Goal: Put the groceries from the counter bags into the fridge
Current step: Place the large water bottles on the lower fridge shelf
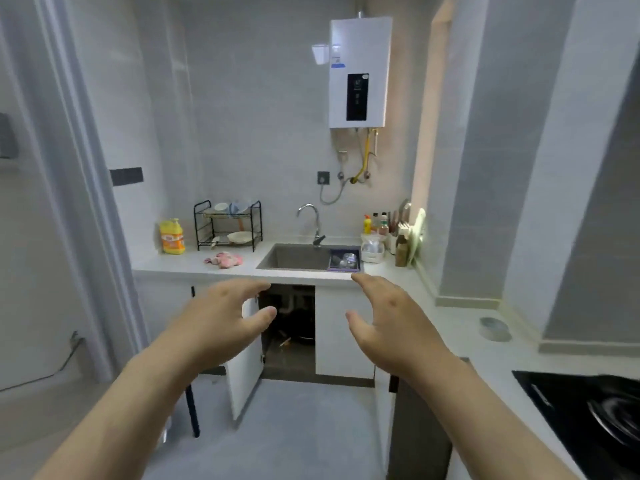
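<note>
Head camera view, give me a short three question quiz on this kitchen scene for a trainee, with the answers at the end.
1. True or false: the left hand is holding a grocery bag.
2. Which lies on the counter between the yellow detergent bottle and the sink? A) pink cloth B) kettle C) cutting board
3. Fill in: the cabinet door under the sink stands ____.

Key
1. False; both it and the right hand are open and empty.
2. A, the pink cloth.
3. Open.
</note>
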{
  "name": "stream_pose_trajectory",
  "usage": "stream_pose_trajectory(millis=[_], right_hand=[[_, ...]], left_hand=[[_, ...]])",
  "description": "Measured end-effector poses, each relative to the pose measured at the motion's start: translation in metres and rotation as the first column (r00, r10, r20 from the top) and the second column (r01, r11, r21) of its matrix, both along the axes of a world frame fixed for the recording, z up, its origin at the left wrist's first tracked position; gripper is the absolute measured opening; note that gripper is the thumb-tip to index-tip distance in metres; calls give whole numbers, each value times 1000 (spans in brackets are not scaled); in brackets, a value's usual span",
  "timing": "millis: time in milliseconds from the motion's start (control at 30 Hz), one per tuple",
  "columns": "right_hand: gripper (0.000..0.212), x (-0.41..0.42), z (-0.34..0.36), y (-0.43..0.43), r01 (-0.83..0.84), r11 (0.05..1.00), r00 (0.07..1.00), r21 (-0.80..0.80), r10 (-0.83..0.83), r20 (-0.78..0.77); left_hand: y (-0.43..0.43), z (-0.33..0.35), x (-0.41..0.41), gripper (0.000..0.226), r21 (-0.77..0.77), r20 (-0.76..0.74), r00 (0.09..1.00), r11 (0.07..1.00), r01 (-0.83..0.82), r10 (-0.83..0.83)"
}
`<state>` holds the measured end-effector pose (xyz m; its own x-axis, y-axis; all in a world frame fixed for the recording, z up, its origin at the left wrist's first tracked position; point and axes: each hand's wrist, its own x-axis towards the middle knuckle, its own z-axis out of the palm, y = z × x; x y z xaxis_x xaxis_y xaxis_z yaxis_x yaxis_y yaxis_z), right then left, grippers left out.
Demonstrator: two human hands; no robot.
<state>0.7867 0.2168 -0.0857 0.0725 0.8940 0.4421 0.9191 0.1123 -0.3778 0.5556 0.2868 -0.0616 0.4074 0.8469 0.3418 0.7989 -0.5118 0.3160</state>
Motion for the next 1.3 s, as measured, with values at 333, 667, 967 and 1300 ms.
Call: stream_pose_trajectory(millis=[333,667,967,1300], right_hand=[[58,133,-38,-85,517,844,839,-141,-532,-116],[57,171,-79,-179,864,429,398,-262,-902,-167],[54,135,-114,-270,927,-1,-53,-376,-990,-129],[47,95,-126,-369,899,-256,-316,-355,-941,-123]], left_hand=[[18,-33,204,71,-68,20,835,833,549,-549],[-14,-81,348,65,-204,108,456,430,880,-883],[-98,-138,420,64,-320,181,79,17,947,-980],[-224,-148,440,61,-323,175,-192,-240,915,-966]])
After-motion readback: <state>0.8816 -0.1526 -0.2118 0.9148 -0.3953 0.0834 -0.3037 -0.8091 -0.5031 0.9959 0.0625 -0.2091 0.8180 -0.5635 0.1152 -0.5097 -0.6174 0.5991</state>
